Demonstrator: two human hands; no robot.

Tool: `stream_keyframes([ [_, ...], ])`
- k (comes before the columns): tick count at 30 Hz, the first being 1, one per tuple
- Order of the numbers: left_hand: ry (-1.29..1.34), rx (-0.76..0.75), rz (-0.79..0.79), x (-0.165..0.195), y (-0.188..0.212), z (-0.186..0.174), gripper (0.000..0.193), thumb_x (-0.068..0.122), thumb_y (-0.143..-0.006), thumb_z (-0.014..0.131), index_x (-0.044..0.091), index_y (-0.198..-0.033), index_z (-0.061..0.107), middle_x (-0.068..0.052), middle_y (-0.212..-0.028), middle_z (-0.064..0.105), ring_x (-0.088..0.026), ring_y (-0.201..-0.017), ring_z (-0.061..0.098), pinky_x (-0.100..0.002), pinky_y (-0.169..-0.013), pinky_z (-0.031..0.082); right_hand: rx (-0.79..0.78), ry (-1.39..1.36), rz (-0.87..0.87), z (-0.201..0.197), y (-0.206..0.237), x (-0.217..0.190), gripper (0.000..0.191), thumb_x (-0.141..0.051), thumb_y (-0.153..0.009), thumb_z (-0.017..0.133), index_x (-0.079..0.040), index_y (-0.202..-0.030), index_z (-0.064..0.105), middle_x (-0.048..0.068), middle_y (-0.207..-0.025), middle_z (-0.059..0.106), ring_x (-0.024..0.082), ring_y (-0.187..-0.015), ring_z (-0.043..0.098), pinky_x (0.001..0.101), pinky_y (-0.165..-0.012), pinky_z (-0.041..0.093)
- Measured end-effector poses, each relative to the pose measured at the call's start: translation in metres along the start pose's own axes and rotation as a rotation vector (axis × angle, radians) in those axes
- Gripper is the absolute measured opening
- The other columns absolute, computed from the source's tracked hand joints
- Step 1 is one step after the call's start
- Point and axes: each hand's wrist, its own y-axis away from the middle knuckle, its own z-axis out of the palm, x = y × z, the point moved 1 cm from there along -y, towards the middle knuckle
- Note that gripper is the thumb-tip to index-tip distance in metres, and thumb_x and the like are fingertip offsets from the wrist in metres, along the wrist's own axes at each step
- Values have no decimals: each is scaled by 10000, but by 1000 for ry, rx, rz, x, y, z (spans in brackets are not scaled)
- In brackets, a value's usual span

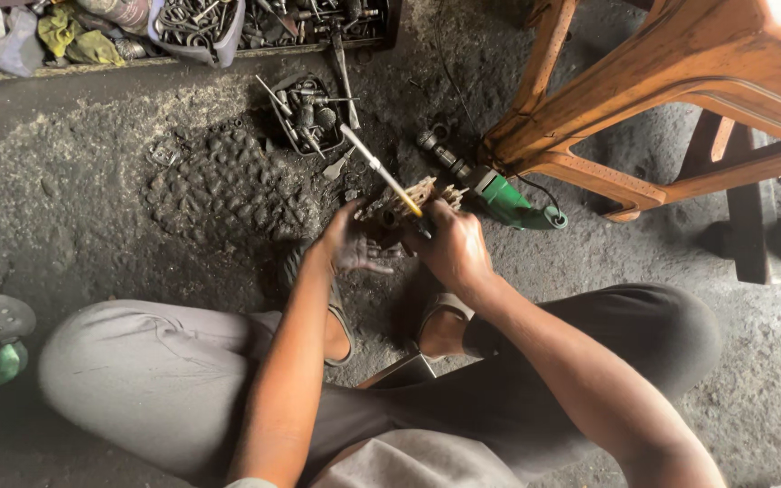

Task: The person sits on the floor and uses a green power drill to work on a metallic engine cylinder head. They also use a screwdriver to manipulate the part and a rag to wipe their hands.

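part: toothed metal piece [406, 201] on floor between feet, just ahead of both hands
left hand [351, 244]: fingers closed on the part's near side, steadying it
right hand [449, 246]: fist closed on screwdriver [381, 172], tip at the part
tip: press part down firmly, keep shaft in line so tip doesn't slip
nearby: green drill [508, 201], parts tray [309, 113]

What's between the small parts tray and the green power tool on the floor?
Head view: the screwdriver shaft crosses that gap, gripped by the right hand; otherwise bare grimy floor.
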Motion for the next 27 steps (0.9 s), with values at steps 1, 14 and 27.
stream_keyframes([
  [1, -27, 43, 23, 1, 0, -2, 958, 737, -965, 480, 92, -1611, 190, -357, -1573, 343, -507, -1140, 597, -575, -980, 559, -24, 1, 62, 8, -3, 8, 336, -231, -795, 852, 2, -974, 690, 203, -741, 717, 327, -637, 719, 443, -631, 566],
  [14, -476, 592, 300, 6, -1, -1, 518, 448, -1072, 252, 97, -1362, 500, -214, -1357, 605, -341, -1147, 600, -542, -897, 539, -147, -437, 386, 93, -17, 62, 295, -162, -854, 791, 9, -1060, 668, 75, -738, 714, 139, -586, 657, 322, -527, 537],
  [27, -1346, 1085, 487, -10, -16, 43, 626, 499, -1029, 441, 102, -1509, 382, -329, -1549, 293, -524, -1399, 290, -669, -1112, 251, -209, -79, 281, 139, 5, 71, 293, -234, -829, 789, 25, -920, 687, 204, -773, 701, 338, -692, 706, 429, -607, 555],
])
